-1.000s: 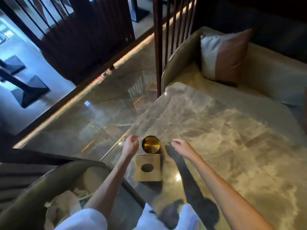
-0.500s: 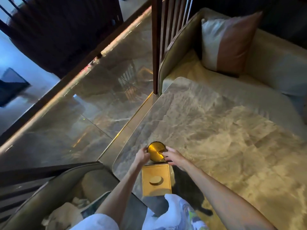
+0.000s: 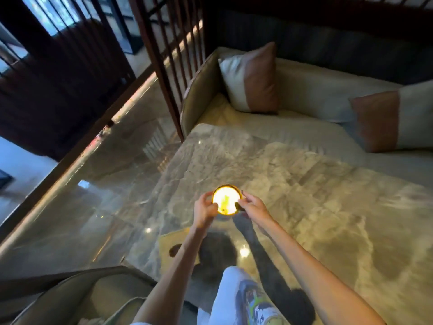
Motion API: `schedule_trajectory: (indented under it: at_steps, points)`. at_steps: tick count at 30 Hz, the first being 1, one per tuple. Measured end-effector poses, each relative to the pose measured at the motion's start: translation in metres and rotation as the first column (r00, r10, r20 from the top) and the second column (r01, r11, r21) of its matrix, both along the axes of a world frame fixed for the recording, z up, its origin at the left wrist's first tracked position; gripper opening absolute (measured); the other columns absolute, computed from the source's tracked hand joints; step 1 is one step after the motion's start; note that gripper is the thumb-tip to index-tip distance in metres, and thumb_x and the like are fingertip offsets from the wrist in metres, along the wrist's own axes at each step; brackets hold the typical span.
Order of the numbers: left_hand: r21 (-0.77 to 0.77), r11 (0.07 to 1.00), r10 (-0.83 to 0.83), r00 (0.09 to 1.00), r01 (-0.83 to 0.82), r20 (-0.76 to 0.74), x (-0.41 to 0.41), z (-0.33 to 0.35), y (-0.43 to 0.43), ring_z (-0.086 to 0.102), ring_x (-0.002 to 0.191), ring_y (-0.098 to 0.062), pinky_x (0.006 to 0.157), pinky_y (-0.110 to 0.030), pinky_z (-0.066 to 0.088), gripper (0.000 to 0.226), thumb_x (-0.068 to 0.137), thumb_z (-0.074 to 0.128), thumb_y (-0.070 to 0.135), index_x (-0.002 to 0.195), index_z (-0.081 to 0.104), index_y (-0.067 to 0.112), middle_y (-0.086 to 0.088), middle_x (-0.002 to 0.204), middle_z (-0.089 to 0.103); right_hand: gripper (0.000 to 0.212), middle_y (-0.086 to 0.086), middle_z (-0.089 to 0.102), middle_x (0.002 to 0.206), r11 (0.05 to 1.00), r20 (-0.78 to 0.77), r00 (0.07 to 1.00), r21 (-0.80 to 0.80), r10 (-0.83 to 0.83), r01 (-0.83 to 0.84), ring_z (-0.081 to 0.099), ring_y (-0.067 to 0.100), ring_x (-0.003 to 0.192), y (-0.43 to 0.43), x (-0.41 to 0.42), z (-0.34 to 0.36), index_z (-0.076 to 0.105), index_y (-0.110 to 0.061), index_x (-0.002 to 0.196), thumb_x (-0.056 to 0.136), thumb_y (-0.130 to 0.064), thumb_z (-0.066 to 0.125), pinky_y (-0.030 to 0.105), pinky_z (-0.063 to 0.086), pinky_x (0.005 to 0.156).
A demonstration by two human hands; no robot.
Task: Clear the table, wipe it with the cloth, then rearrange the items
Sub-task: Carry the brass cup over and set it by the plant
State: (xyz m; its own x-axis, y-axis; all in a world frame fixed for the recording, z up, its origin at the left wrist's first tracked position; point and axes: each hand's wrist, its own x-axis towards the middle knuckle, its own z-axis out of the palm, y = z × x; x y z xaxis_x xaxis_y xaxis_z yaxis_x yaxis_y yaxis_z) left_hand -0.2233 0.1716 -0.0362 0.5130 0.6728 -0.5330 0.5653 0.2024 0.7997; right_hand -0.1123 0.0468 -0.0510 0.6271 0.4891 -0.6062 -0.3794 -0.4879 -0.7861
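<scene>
Looks like I'm early in the clearing: both hands, left hand (image 3: 204, 208) and right hand (image 3: 252, 205), grasp the gold dish (image 3: 226, 200) just above the marble table (image 3: 304, 195). The wooden box (image 3: 168, 247) is left on it, and I see no cloth, so wiping and rearranging remain.

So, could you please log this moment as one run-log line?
stage: clearing | left hand + right hand: gripping round gold dish | dish: above marble table | square tan box: on table
</scene>
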Motion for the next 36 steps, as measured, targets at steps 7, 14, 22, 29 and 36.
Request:
schedule_trajectory:
  at_steps: [7,14,22,29,36]
  points:
    - [-0.077,0.996,-0.029,0.996,0.036,0.082,0.032,0.038,-0.212,0.05,0.051,-0.02,0.039,-0.018,0.042,0.058,0.077,0.043,-0.02,0.122,0.055,0.015,-0.008,0.07,0.053,0.038,0.006,0.061,0.078,0.957,-0.046,0.963,0.109,-0.264,0.268,0.054,0.008,0.056,-0.218,-0.002,0.031,0.057,-0.011,0.133,0.095,-0.006,0.057,0.017,0.048,0.055]
    - [-0.145,0.932,-0.331,0.943,0.333,0.034,0.045,0.028,-0.375,0.054,0.046,-0.01,0.056,-0.027,0.045,0.047,0.082,0.046,-0.022,0.119,0.056,0.005,-0.004,0.072,0.055,0.043,0.0,0.056,0.056,0.866,-0.181,0.86,0.071,-0.477,0.495,0.049,0.004,0.041,-0.417,-0.026,0.035,0.051,-0.003,0.135,0.094,0.006,0.053,0.014,0.043,0.043]
    - [-0.348,0.747,-0.565,0.817,0.567,0.12,0.053,-0.008,-0.502,0.052,0.07,-0.022,0.064,-0.033,0.044,0.038,0.053,0.071,0.03,0.086,0.062,0.014,-0.005,0.069,0.057,0.044,-0.005,0.061,0.057,0.563,-0.185,0.543,-0.076,-0.819,0.823,0.055,0.004,0.043,-0.551,-0.073,0.022,0.051,-0.004,0.135,0.093,0.01,0.05,0.02,0.05,0.044]
    - [-0.24,0.702,-0.672,0.735,0.67,0.088,0.069,0.001,-0.595,0.056,0.066,-0.014,0.054,-0.02,0.047,0.031,0.066,0.068,0.018,0.093,0.065,0.004,-0.001,0.071,0.061,0.047,0.02,0.059,0.107,0.451,-0.266,0.405,-0.141,-0.875,0.881,0.059,0.028,0.085,-0.636,-0.067,0.018,0.052,-0.009,0.135,0.092,0.01,0.053,0.029,0.056,0.06]
    - [-0.099,0.777,-0.629,0.766,0.621,-0.132,0.108,-0.054,-0.69,0.069,0.084,-0.031,0.079,-0.049,0.058,0.021,0.068,0.063,0.012,0.087,0.068,0.017,-0.01,0.086,0.072,0.045,0.016,0.059,0.101,0.624,-0.247,0.581,-0.167,-0.776,0.763,0.06,0.029,0.087,-0.738,-0.01,0.004,0.053,-0.011,0.132,0.091,0.007,0.054,0.027,0.059,0.062]
